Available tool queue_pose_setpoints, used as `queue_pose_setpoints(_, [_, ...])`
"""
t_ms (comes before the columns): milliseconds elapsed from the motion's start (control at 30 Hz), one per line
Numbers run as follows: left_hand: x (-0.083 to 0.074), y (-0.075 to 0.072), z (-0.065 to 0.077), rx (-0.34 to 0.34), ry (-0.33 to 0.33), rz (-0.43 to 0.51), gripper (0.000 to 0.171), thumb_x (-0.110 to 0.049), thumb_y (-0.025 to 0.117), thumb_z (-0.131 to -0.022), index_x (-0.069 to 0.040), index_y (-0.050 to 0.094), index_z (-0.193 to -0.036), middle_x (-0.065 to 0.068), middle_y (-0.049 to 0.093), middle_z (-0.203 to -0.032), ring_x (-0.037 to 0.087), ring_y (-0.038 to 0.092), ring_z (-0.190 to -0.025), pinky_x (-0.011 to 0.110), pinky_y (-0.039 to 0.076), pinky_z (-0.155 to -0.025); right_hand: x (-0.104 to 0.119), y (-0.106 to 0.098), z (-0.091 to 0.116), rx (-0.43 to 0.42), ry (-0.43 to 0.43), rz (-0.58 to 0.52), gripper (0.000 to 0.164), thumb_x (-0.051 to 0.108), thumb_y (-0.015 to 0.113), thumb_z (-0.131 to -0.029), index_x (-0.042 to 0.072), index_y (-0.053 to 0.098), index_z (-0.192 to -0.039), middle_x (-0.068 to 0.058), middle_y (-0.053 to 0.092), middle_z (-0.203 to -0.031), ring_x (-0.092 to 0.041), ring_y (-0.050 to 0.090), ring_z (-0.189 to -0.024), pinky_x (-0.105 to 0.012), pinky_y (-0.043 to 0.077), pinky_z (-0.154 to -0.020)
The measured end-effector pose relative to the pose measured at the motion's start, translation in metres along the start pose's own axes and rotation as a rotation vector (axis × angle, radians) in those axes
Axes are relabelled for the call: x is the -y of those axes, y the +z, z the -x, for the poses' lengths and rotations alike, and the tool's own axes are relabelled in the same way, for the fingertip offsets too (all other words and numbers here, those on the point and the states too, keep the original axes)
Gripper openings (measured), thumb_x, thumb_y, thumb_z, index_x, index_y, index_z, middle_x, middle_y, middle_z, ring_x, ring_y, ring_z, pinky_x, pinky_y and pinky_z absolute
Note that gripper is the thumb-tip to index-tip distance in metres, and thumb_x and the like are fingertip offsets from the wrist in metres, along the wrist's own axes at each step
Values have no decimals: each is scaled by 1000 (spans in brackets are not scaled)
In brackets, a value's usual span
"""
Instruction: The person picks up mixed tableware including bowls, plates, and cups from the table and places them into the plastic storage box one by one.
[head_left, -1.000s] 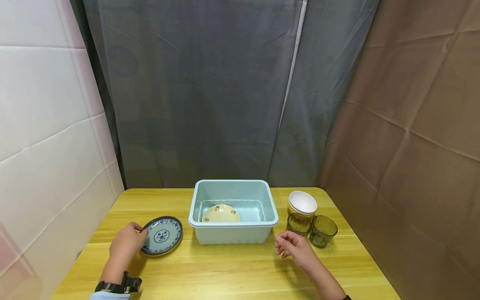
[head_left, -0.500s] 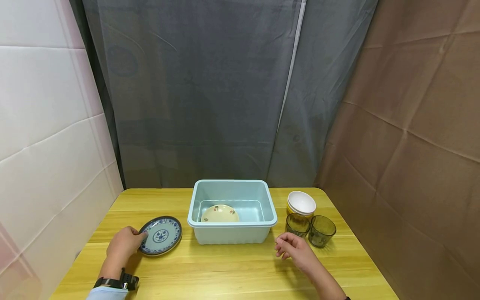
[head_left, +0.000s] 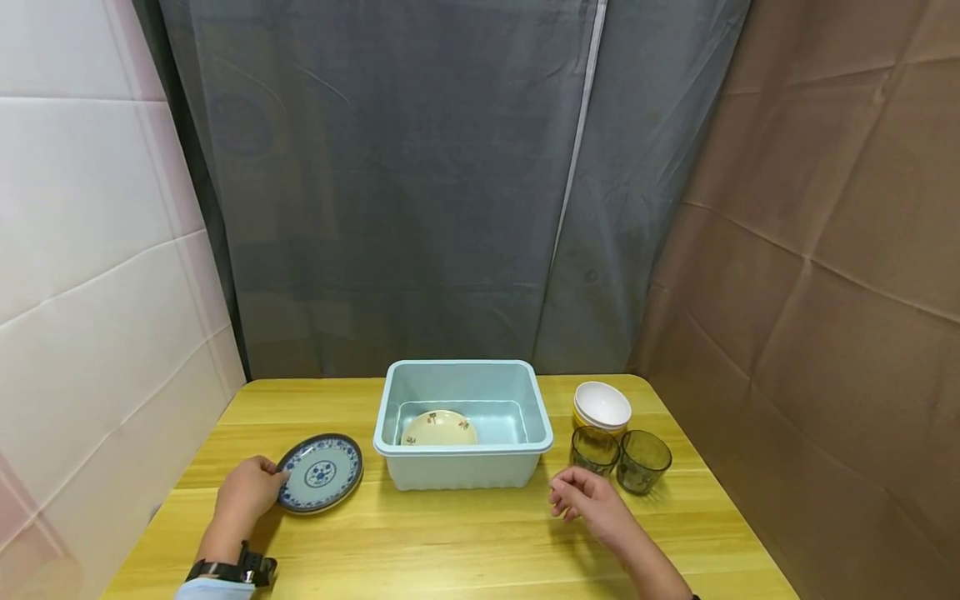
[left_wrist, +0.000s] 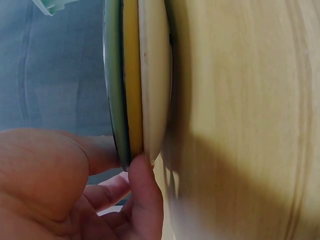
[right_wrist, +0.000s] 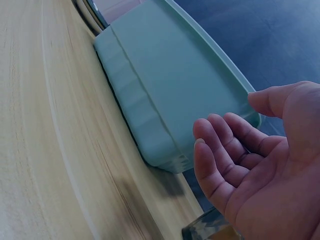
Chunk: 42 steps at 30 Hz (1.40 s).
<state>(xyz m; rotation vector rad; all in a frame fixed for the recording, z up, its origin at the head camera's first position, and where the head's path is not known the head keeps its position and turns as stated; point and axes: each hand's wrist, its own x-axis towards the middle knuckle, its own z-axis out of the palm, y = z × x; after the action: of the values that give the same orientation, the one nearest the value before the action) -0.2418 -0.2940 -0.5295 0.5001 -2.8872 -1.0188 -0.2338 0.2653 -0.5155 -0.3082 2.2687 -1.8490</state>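
At the left of the table, my left hand point(head_left: 246, 492) pinches the near-left rim of a blue-patterned plate point(head_left: 321, 473), the top one of a stack. The left wrist view shows a yellow plate point(left_wrist: 133, 85) and a cream plate point(left_wrist: 155, 75) beneath it, with the thumb on the upper side and a fingertip against the stacked edges. Over the table right of the light blue plastic bin point(head_left: 468, 468), my right hand point(head_left: 592, 504) hovers with loosely curled fingers and holds nothing. Inside the bin lies a cream dish point(head_left: 440, 428) with a small printed pattern.
Two dark green glass cups point(head_left: 596, 450) stand side by side just beyond the right hand. Behind them is a stack of bowls point(head_left: 604, 405), white inside. A grey curtain point(head_left: 405, 208) closes the back, and cloth walls flank the table point(head_left: 450, 542).
My left thumb has slid slightly back toward the plate's rim. The right hand stays almost still, and the head view has shifted very little.
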Motion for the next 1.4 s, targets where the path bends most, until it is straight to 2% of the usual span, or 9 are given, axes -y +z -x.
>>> queue_pose_setpoints(233, [0, 3, -1, -27, -9, 24, 38, -17, 71, -106, 18, 64, -117, 34, 67, -110, 46, 62, -98, 55, 54, -85, -2, 0, 0, 14, -11, -8, 25, 20, 62, -115, -4, 66, -119, -12, 73, -104, -27, 74, -93, -38, 64, -80])
queue_pose_setpoints(467, [2, 3, 0, -54, 3, 5, 38, -18, 71, -104, 18, 66, -115, 35, 68, -111, 48, 65, -101, 60, 53, -90, -3, 0, 2, 24, -32, -4, 25, 18, 62, -115, -6, 65, -118, -14, 72, -103, -28, 74, -92, -39, 64, -80])
queue_pose_setpoints(733, [0, 0, 5, -76, -1, -8, 33, -13, 71, -104, 18, 68, -112, 32, 71, -105, 45, 67, -93, 58, 55, -84, -1, 0, 3, 41, -29, -8, 26, 20, 62, -115, -5, 66, -120, -13, 72, -103, -27, 74, -93, -40, 64, -80])
queue_pose_setpoints(967, [-1, -1, 6, -108, -12, -22, 32, -12, 71, -104, 18, 70, -115, 36, 71, -113, 48, 69, -99, 61, 56, -87, -3, 0, 3, 58, -47, -14, 26, 19, 61, -115, -7, 65, -120, -14, 72, -104, -26, 73, -92, -40, 64, -80])
queue_pose_setpoints(1400, [2, -8, 8, -153, -37, 69, 36, -13, 66, -106, 19, 66, -120, 37, 69, -114, 47, 66, -97, 58, 56, -85, -2, 0, 5, 54, -44, -20, 26, 19, 62, -115, -7, 66, -119, -14, 71, -103, -27, 73, -92, -39, 64, -80])
